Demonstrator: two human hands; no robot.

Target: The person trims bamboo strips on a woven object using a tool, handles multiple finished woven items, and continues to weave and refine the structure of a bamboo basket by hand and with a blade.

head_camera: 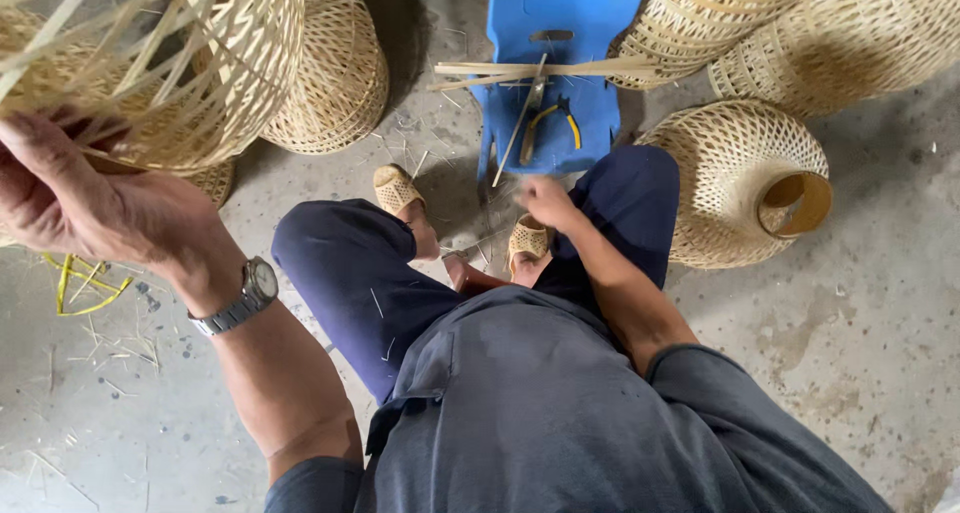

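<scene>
Gripping the half-woven basket [150,63] at its loose-strip rim, my left hand [90,198] is steadying it overhead while my right hand [545,201], fingers blurred, is reaching toward the stool's [560,13] near edge.

We see an unfinished woven bamboo basket [200,63], pale straw-coloured, raised at upper left with loose strips fanning outward. Thin bamboo strips [530,70] lie crosswise on a blue stool [560,13], beside yellow-handled pliers [550,123].
</scene>
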